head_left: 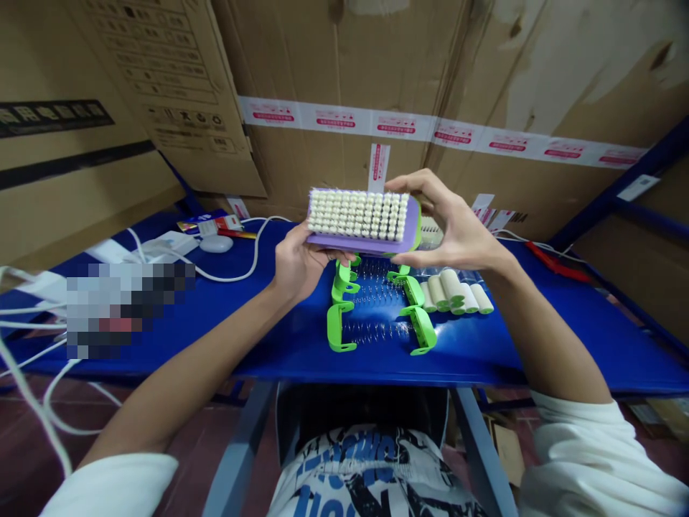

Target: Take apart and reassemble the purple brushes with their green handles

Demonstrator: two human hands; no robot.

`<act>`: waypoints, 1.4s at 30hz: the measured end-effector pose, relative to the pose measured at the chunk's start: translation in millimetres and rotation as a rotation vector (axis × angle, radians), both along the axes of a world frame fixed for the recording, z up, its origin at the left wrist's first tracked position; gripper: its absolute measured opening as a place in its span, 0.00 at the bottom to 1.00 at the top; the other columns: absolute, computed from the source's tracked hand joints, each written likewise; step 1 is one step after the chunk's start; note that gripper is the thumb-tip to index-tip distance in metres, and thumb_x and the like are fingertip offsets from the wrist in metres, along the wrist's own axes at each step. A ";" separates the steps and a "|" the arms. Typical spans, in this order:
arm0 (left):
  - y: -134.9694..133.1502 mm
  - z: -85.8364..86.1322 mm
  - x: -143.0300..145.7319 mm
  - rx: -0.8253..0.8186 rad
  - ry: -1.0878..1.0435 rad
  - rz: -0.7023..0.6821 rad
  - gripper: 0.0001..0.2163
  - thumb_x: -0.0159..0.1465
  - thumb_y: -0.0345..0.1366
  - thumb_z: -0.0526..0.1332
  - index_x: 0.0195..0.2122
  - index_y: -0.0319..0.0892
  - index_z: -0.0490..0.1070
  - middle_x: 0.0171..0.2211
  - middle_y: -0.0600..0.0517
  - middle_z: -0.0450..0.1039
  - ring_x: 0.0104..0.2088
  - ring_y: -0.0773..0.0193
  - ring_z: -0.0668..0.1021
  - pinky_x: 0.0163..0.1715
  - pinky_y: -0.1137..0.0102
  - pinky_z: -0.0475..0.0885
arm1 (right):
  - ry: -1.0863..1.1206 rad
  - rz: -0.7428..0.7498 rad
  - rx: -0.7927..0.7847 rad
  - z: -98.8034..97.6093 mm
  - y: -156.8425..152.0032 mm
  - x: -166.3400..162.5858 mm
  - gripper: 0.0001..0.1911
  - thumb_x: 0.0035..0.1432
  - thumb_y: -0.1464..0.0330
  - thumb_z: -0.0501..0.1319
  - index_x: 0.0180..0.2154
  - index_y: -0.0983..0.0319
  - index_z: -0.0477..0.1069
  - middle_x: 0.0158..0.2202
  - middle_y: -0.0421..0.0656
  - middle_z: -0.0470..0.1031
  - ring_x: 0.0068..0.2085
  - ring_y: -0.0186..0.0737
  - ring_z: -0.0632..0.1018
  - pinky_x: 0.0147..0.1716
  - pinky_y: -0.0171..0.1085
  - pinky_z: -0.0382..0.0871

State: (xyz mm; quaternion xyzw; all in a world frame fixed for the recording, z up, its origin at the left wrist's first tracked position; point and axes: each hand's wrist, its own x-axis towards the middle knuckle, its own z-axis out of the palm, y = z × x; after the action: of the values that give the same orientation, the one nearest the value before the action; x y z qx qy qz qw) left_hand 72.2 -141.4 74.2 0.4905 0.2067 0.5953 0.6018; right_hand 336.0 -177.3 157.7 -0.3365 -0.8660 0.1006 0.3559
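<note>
I hold up a scrub brush [358, 215] with a purple and green body, its rows of cream bristles facing me. My left hand [298, 262] is closed on its left end, with fingers under it. Thumb and fingers of my right hand [455, 226] curve around its right end; the exact contact at the fingertips is partly hidden. Below, on the blue table [301, 359], lie several metal springs [377, 291] between green plastic brackets [339, 327]. Cream rollers [449, 287] with green ends lie together just right of them. Behind my right hand, another bristled piece [430, 231] partly shows.
White cables [252, 269] and a white mouse [216, 244] lie at the left, near a blurred-out patch. A red tool [557, 262] lies at the far right. Cardboard [344, 64] walls off the back. A blue metal frame [586, 187] borders the right.
</note>
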 end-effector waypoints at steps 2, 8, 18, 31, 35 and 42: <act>1.6 -0.5 -2.8 -0.016 0.025 -0.046 0.16 0.74 0.48 0.61 0.39 0.41 0.79 0.30 0.44 0.83 0.40 0.44 0.91 0.36 0.59 0.88 | 0.084 0.131 -0.151 -3.3 6.8 1.3 0.54 0.46 0.33 0.79 0.65 0.54 0.73 0.63 0.51 0.78 0.63 0.61 0.80 0.61 0.58 0.81; 3.3 -4.2 -5.9 -0.016 0.110 -0.149 0.15 0.73 0.45 0.60 0.37 0.40 0.79 0.27 0.45 0.80 0.29 0.50 0.86 0.25 0.63 0.82 | 0.209 0.284 -0.418 -12.4 17.6 0.5 0.41 0.41 0.44 0.87 0.44 0.55 0.68 0.44 0.41 0.78 0.43 0.43 0.80 0.38 0.41 0.77; 19.4 -6.2 -11.4 -0.016 0.066 -0.065 0.13 0.72 0.43 0.62 0.41 0.39 0.80 0.29 0.44 0.83 0.31 0.52 0.88 0.30 0.64 0.85 | 0.300 0.133 -0.415 -3.9 19.7 13.5 0.35 0.52 0.46 0.85 0.48 0.55 0.71 0.49 0.43 0.79 0.41 0.42 0.81 0.24 0.37 0.79; 22.7 -1.3 -8.4 -0.082 0.000 0.022 0.16 0.75 0.42 0.59 0.42 0.38 0.83 0.34 0.43 0.88 0.31 0.54 0.88 0.35 0.63 0.88 | 0.056 -0.151 0.161 -40.2 21.1 -15.3 0.54 0.53 0.39 0.80 0.71 0.55 0.66 0.71 0.57 0.72 0.69 0.67 0.76 0.68 0.68 0.77; 18.8 -1.7 -5.1 -0.048 0.008 0.037 0.15 0.75 0.42 0.59 0.41 0.39 0.83 0.35 0.43 0.88 0.30 0.56 0.88 0.35 0.64 0.88 | 0.129 -0.244 0.252 -55.5 23.7 -27.0 0.37 0.60 0.53 0.75 0.64 0.55 0.67 0.65 0.54 0.78 0.63 0.62 0.81 0.64 0.63 0.81; 7.1 -3.9 3.5 0.020 0.011 0.037 0.14 0.73 0.45 0.65 0.46 0.39 0.81 0.40 0.42 0.89 0.36 0.52 0.90 0.43 0.59 0.90 | 0.094 -0.432 0.305 -64.3 10.8 -46.6 0.47 0.58 0.60 0.67 0.75 0.56 0.54 0.72 0.60 0.67 0.70 0.75 0.74 0.64 0.72 0.79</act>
State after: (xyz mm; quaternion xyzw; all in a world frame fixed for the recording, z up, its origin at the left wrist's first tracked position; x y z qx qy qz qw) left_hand 75.7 -134.3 70.3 0.4959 0.2131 0.6058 0.5845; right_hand 289.4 -166.5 93.4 -0.4510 -0.7616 -0.0941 0.4557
